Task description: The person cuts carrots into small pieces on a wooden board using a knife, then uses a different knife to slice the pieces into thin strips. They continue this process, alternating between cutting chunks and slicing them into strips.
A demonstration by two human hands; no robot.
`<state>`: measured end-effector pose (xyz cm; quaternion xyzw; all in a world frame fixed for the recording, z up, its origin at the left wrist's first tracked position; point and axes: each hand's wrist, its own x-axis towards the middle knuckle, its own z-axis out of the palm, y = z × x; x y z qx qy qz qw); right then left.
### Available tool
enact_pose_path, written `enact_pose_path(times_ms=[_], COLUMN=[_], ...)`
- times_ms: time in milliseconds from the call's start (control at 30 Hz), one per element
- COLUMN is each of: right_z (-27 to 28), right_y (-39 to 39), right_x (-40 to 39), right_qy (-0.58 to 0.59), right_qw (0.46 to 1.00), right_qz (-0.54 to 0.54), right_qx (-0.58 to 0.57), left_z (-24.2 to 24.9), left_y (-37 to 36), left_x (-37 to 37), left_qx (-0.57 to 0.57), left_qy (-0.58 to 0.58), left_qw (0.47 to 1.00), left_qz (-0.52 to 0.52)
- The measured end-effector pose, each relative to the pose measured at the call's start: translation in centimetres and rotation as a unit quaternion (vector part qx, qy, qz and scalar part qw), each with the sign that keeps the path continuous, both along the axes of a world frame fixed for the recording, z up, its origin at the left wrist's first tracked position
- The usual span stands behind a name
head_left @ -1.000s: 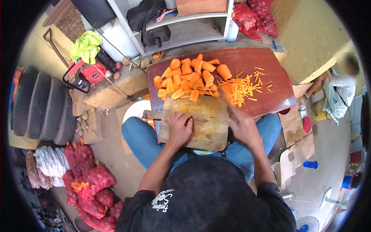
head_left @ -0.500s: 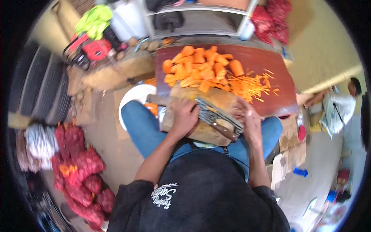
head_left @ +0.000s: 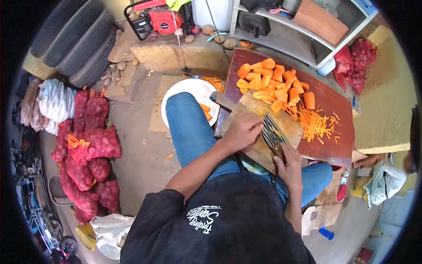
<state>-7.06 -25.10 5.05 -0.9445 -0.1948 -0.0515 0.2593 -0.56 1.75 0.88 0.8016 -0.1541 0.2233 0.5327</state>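
So, cutting board [head_left: 246,108]: it lies aslant over the near edge of the red-brown worktop [head_left: 329,97] and serves as landmark for all the rest.
Knife [head_left: 271,135]: over the board, toward its right half; the wooden handle [head_left: 278,152] is at the near side, and the long axis slants away from the person and leftward, so that the blade's far end comes just beside the left fingertips.
Right hand [head_left: 289,165]: at the board's near right edge, its grip wrapped around the handle.
Left hand [head_left: 243,132]: over the board's left half, thumb and fingers drawn close together next to the blade; whether this grip pinches anything or touches the metal, I cannot tell.
Orange sliver [head_left: 276,131]: on the blade's upper face, above the board.
Carrot chunks [head_left: 266,81]: heaped on the worktop along the board's far edge; the left hand is the nearer one.
Carrot strips [head_left: 314,124]: in a loose pile off the board's far right side; the right hand is the nearer one.
White basin [head_left: 203,90]: left of the board, with orange pieces inside.
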Motion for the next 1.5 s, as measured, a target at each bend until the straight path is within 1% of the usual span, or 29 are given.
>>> enact_pose_path(times_ms=[67, 100, 133, 167, 233, 267, 333, 400, 433, 467, 500, 533, 567, 600, 633, 700, 767, 800, 867, 933, 967, 1067, 1167, 1233, 1267, 1300, 1367, 1467, 1500], right_z=[-0.1, -0.1, -0.2, -0.2, -0.1, 0.2, 0.6, 0.9, 0.9, 0.8, 0.8, 1.9, 1.8, 1.7, 1.7, 1.4, 0.9, 0.9, 0.9, 0.8, 0.8, 0.8, 0.1, 0.3, 0.6, 0.8, 1.2, 1.0, 1.2], right_y=[-0.1, -0.1, -0.1, 0.0, -0.1, -0.1, 0.0, -0.4, -0.6, -0.7, -0.7, -0.2, -0.4, -0.7, -0.9, -1.2, -1.5, -1.5, -1.7, -1.6, -1.5, -1.3, -2.0, -2.1, -1.8, -1.7, -1.7, -1.5, -1.3], right_x=[0.0, -0.2, -0.4, -0.5, -0.5, -0.2, 0.2, 0.5, 0.5, 0.6, 1.0, 1.1, 1.0, 1.1, 1.4, 1.7, 1.4, 1.5, 1.7, 1.6, 1.4, 1.5, 1.7, 1.5, 1.4, 1.3, 1.4, 1.2, 1.3], right_qy=[0.008, 0.014, 0.007, -0.001, -0.008, -0.008, 0.009, 0.05, 0.052, 0.051, 0.048, 0.082, 0.089, 0.092, 0.092, 0.092, 0.101, 0.104, 0.109, 0.118, 0.108, 0.089, 0.104, 0.144, 0.129, 0.144, 0.172, 0.14, 0.148], right_qw=[1.0, 1.0, 1.0, 1.0, 1.0, 1.0, 1.0, 0.999, 0.998, 0.998, 0.999, 0.996, 0.996, 0.995, 0.995, 0.994, 0.992, 0.991, 0.988, 0.982, 0.985, 0.989, 0.988, 0.984, 0.986, 0.983, 0.978, 0.984, 0.983], right_qz=[-0.003, -0.007, -0.008, -0.007, 0.002, 0.008, 0.016, 0.015, 0.017, 0.019, 0.021, 0.015, 0.013, 0.013, 0.015, 0.018, 0.016, 0.013, 0.005, -0.004, -0.01, -0.019, -0.025, -0.041, -0.044, -0.052, -0.066, -0.067, -0.068], right_qx=[0.002, 0.002, 0.0, -0.004, -0.014, -0.018, -0.018, -0.01, -0.005, 0.003, 0.013, 0.024, 0.027, 0.03, 0.036, 0.05, 0.07, 0.081, 0.109, 0.146, 0.136, 0.113, 0.108, 0.092, 0.097, 0.098, 0.101, 0.089, 0.087], left_z=[3.5, 4.7, 5.7, 3.7, -0.6, -0.9, -1.2, -1.4, -1.4, -2.4, -3.1, -3.5, -4.0, -4.1, -5.0, -8.5, -13.4, -15.6, -19.6, -22.5, -23.6, -26.2, -28.8, -30.2, -30.8, -31.4, -32.3, -33.3, -33.1], left_y=[4.1, 6.7, 9.3, 12.0, 18.5, 19.7, 20.4, 19.2, 18.7, 18.7, 19.2, 20.0, 20.5, 20.8, 21.4, 23.8, 27.3, 28.2, 28.7, 28.1, 27.6, 25.9, 25.3, 25.9, 26.5, 27.2, 29.1, 34.8, 37.2], left_x=[-1.5, -1.6, -2.7, -2.0, -2.2, -2.7, -3.9, -4.4, -4.4, -4.2, -3.8, -3.5, -3.3, -3.1, -2.9, -3.0, -4.2, -5.1, -6.8, -8.1, -8.5, -9.1, -8.7, -8.0, -7.6, -7.2, -6.6, -6.2, -6.2], left_qx=[-0.066, -0.005, -0.057, -0.237, -0.271, -0.247, -0.195, -0.179, -0.171, -0.153, -0.15, -0.147, -0.144, -0.176, -0.167, -0.14, -0.129, -0.141, -0.18, -0.245, -0.277, -0.361, -0.422, -0.447, -0.455, -0.463, -0.473, -0.475, -0.476], left_qy=[-0.038, -0.124, -0.008, 0.055, 0.071, 0.073, 0.087, 0.098, 0.101, 0.085, 0.096, 0.108, 0.119, 0.107, 0.115, 0.125, 0.204, 0.254, 0.361, 0.434, 0.466, 0.51, 0.51, 0.488, 0.473, 0.458, 0.42, 0.345, 0.323], left_qw=[0.994, 0.97, 0.955, 0.909, 0.894, 0.895, 0.895, 0.901, 0.905, 0.904, 0.892, 0.878, 0.864, 0.856, 0.857, 0.861, 0.868, 0.862, 0.836, 0.799, 0.778, 0.726, 0.688, 0.678, 0.677, 0.674, 0.675, 0.685, 0.688], left_qz=[0.074, 0.207, 0.29, 0.338, 0.349, 0.364, 0.391, 0.383, 0.377, 0.389, 0.416, 0.442, 0.467, 0.474, 0.473, 0.473, 0.433, 0.415, 0.372, 0.337, 0.317, 0.289, 0.297, 0.321, 0.333, 0.348, 0.38, 0.431, 0.443])
